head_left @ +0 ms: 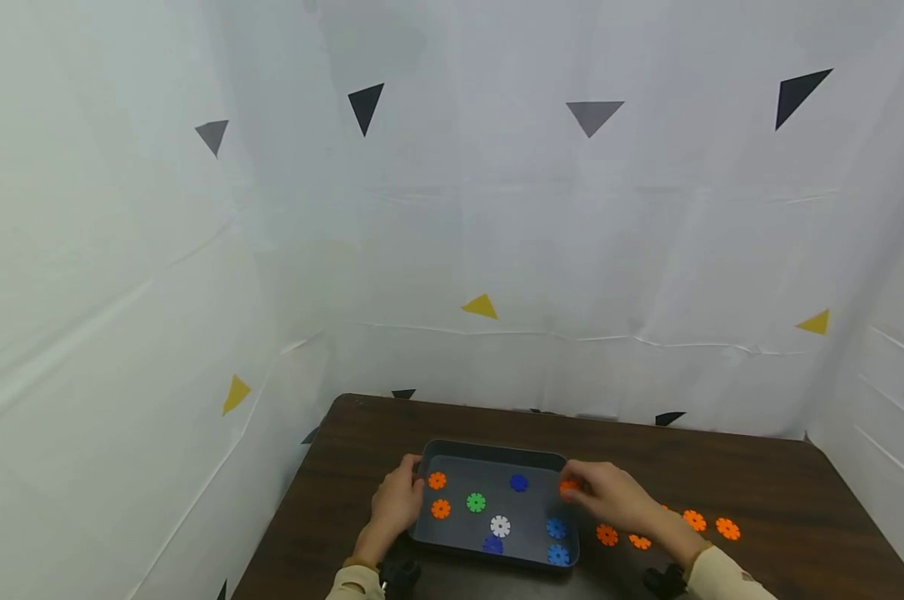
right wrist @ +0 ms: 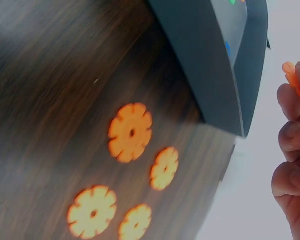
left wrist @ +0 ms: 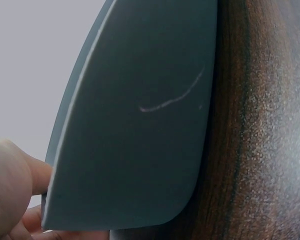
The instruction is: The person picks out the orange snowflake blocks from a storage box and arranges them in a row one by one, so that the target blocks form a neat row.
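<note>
A dark grey rectangular tray [head_left: 462, 467] lies on the table. Its far left corner is gripped by my left hand [head_left: 397, 502]; the left wrist view has the thumb [left wrist: 37, 175] over the rim and fingers partly hidden behind the wall. Over the tray's right edge, my right hand [head_left: 609, 497] pinches an orange notched disc [head_left: 569, 487] between thumb and fingertips. Inside the tray, similar discs lie spread out: orange ones [head_left: 440, 508], a green one [head_left: 476, 502], a white one [head_left: 500, 526] and several blue ones [head_left: 556, 528].
To the tray's right, several loose orange discs [right wrist: 130, 132] lie on the dark wooden table [head_left: 796, 500], some partly hidden by my right forearm in the head view. White sheeting [head_left: 496, 233] with printed triangles hangs behind the table and at its sides.
</note>
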The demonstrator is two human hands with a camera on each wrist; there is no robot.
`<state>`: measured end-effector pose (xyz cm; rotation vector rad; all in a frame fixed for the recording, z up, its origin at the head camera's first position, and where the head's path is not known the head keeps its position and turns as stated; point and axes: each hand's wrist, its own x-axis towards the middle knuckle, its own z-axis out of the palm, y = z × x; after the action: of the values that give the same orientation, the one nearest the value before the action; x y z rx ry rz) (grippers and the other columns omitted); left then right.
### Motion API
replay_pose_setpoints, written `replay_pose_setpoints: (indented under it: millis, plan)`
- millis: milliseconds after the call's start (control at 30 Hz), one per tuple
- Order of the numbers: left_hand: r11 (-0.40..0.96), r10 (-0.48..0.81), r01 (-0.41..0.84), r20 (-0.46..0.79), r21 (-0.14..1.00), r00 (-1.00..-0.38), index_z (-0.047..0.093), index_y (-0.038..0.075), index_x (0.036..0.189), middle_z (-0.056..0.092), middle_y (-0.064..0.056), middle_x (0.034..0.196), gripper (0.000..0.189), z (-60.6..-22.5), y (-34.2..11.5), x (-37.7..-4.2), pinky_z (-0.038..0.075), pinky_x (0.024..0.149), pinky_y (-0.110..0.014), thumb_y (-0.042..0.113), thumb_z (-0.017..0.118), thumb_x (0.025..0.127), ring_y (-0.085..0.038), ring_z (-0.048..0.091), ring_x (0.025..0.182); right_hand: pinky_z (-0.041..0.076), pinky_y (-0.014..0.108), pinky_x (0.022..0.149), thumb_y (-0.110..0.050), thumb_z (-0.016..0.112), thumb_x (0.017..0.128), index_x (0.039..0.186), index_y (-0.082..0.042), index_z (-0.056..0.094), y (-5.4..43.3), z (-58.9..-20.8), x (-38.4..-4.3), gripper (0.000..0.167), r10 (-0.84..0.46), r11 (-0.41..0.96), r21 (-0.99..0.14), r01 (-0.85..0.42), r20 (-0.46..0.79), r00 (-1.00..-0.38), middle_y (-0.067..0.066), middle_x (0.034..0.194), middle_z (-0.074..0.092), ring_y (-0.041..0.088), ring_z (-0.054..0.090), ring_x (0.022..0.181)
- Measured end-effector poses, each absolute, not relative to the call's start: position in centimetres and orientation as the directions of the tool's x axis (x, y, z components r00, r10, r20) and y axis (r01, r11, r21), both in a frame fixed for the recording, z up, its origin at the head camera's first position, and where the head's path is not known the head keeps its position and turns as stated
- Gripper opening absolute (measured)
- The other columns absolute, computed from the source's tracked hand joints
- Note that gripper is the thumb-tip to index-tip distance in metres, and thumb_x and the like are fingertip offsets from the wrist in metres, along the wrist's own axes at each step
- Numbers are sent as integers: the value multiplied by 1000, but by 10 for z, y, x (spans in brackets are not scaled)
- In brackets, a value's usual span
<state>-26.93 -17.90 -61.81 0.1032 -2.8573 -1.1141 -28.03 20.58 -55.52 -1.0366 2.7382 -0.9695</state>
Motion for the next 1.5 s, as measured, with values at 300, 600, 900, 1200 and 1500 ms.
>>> replay_pose_setpoints:
  millis: [300,600,900,1200,1500]
  plan:
    - [738,-75,-21,50,675,-996,57,10,144,75,-13,115,40,-618,-179,-271,48,60,-37,14,65,105,-16,64,74,50,26,59,-21,73,101,113,-13,71,233,-559,-276,14,-558,612,-588,-528,152,-816,-7,89,73,-2,58,67]
    - [726,-74,-25,42,688,-996,57,8,145,75,-13,114,40,-615,-179,-267,47,60,-36,13,64,105,-15,62,72,48,26,58,-15,73,101,113,-16,70,254,-556,-272,13,-512,641,-592,-489,146,-847,1,89,72,0,55,66]
    - [731,-87,-30,50,682,-995,57,10,145,74,-9,108,40,-617,-179,-266,45,61,-37,14,64,106,-15,60,71,50,26,59,-14,74,99,110,-17,70,281,-563,-262,12,-444,653,-589,-476,210,-871,0,92,74,1,58,69]
    - [735,-64,9,83,678,-995,57,9,145,74,-8,105,40,-621,-181,-267,44,56,-35,12,64,105,-13,58,66,53,26,62,-14,74,100,109,-10,70,314,-578,-247,11,-403,674,-594,-440,203,-892,-2,92,75,-3,62,75]
    - [736,-53,20,87,677,-995,57,7,145,75,-10,107,41,-622,-182,-269,45,56,-35,11,65,105,-13,60,66,52,27,62,-21,73,101,111,-9,70,334,-588,-235,16,-372,716,-605,-349,92,-924,-8,90,74,-2,64,75]
